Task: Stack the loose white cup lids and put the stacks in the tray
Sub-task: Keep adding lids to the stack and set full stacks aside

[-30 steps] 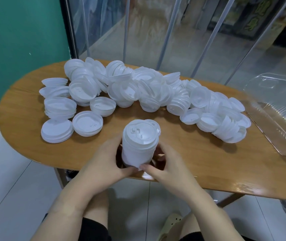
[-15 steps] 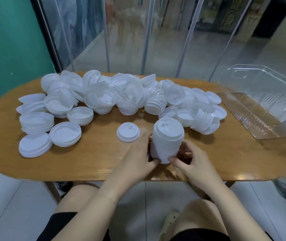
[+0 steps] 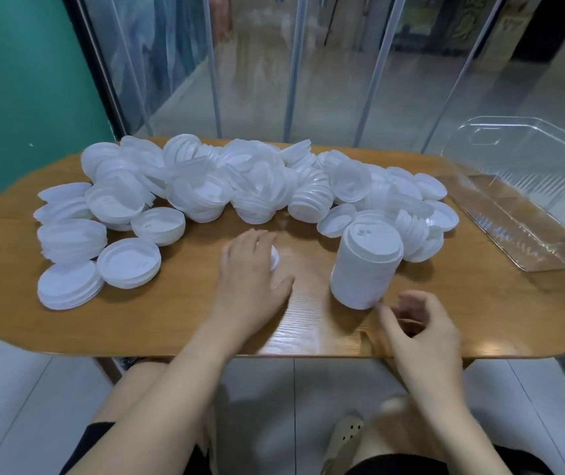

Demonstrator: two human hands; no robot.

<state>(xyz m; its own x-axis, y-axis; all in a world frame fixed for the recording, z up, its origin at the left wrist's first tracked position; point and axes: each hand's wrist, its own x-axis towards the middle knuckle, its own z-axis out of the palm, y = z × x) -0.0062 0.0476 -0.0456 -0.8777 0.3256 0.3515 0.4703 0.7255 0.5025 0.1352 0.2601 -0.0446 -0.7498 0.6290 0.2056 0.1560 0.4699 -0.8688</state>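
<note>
Both hands are hovering mid-frame, the left hand (image 3: 248,274) lying flat over a single lid (image 3: 274,261), the right hand (image 3: 420,325) loosely curled, empty, beside the stack (image 3: 365,265) on the worktop (image 3: 178,313).

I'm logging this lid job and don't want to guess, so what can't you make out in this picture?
Head view only:
- Single lid: mostly hidden under the left hand; whether it is gripped cannot be told.
- Right hand: motion-blurred near the tall stack; contact unclear.
- Tray: cut off by the right edge.
- Lid pile: overlapping, so it cannot be counted.
</note>
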